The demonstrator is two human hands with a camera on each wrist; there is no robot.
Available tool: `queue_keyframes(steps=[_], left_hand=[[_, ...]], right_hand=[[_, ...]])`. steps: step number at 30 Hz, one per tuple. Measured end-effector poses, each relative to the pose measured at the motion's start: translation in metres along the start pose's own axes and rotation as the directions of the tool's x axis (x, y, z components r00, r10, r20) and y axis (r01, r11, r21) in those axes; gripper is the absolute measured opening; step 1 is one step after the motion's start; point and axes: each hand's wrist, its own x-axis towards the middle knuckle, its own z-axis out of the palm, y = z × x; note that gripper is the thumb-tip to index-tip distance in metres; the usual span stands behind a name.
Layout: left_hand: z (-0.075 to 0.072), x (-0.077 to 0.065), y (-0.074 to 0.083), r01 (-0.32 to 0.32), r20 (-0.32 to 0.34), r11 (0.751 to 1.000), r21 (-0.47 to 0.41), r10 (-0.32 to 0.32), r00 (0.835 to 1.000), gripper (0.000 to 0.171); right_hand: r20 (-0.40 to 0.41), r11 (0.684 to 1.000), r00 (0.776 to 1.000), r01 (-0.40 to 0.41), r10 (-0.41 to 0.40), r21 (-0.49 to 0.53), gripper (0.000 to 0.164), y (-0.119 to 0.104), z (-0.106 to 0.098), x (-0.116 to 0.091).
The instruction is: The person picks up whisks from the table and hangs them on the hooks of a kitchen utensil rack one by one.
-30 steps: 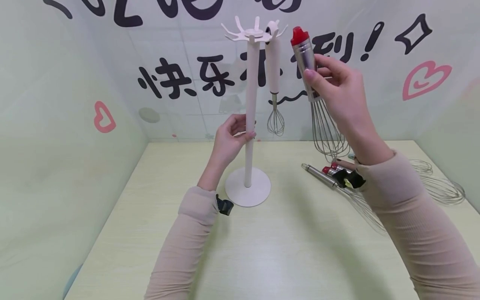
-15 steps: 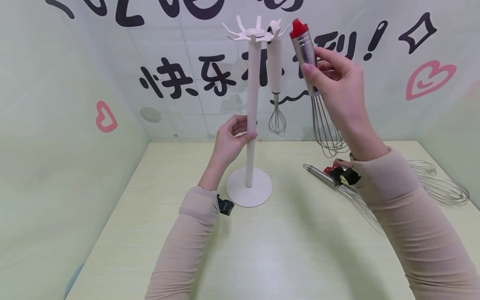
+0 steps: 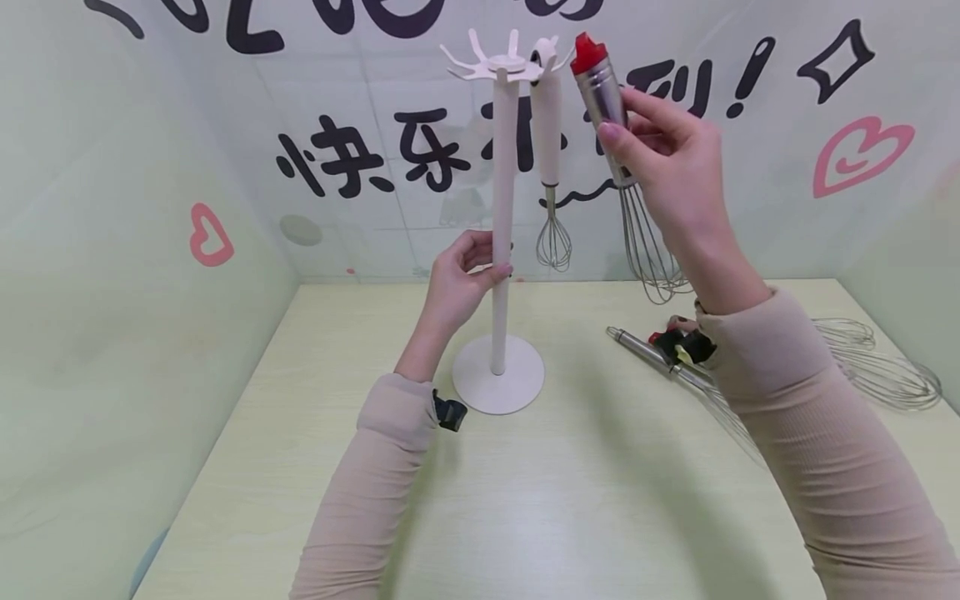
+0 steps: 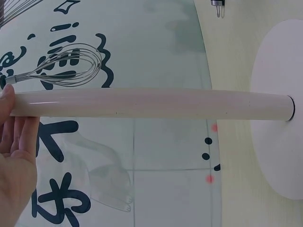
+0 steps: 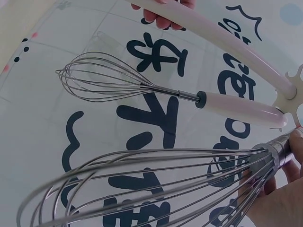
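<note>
In the head view my left hand holds the post of a white hanging stand, thumb and fingers around it, partway up. A pale-handled whisk hangs from one of the stand's upper hooks, wires down. To its right, my right hand grips a steel whisk with a red cap by its handle. That whisk is tilted, cap upper left and close to the hooks, apart from the pale handle. In the right wrist view its wire loops lie below the hanging whisk.
More whisks lie on the table at the right, among them a steel-handled one and a pair of large wire heads, partly hidden by my right sleeve. The stand's round base rests on the table. A printed backdrop rises behind.
My right hand has moved slightly up and left, bringing the red-capped whisk nearer the hooks. My left hand stays on the post.
</note>
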Motion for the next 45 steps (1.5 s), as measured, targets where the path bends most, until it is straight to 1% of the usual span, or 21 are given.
queue_keyframes(steps=[5,9,13,16,20,27,33,38,45], left_hand=[[-0.001,-0.001,-0.001,-0.001,0.001,1.0,0.0,0.001,1.0,0.037],[-0.001,-0.001,0.0,-0.003,0.0,1.0,0.001,0.003,1.0,0.037],[-0.001,-0.001,-0.001,-0.003,0.003,1.0,0.002,0.003,1.0,0.036],[0.0,-0.001,-0.001,-0.001,0.007,1.0,-0.003,0.002,1.0,0.037],[0.0,0.0,-0.002,0.004,0.01,1.0,-0.012,-0.004,1.0,0.037],[0.0,0.0,-0.002,0.002,0.01,1.0,0.005,-0.002,1.0,0.037],[0.0,0.0,-0.001,0.004,0.009,1.0,0.012,-0.004,1.0,0.036],[-0.001,0.001,-0.002,0.005,0.011,1.0,0.009,-0.005,1.0,0.037],[-0.001,0.0,-0.003,0.01,0.012,1.0,0.008,-0.01,1.0,0.037]], right_hand=[[0.009,1.0,1.0,0.002,-0.002,-0.007,0.04,0.0,0.001,0.001],[0.017,0.998,1.0,0.005,-0.004,-0.067,0.04,-0.001,0.003,0.002],[0.027,0.993,1.0,-0.011,0.014,-0.115,0.041,0.0,0.004,0.003],[0.031,0.995,0.999,-0.025,0.028,-0.098,0.041,0.001,0.006,0.003],[0.036,0.997,0.999,-0.023,0.026,-0.077,0.041,0.004,0.008,0.003],[0.041,0.999,0.999,-0.023,0.025,-0.043,0.04,0.006,0.009,0.003],[0.052,0.999,0.998,-0.046,0.047,-0.026,0.039,0.008,0.011,0.002],[0.068,0.997,0.997,-0.042,0.046,-0.068,0.039,0.009,0.014,0.001],[0.098,0.979,0.994,-0.024,0.044,-0.2,0.043,0.013,0.018,0.0]])
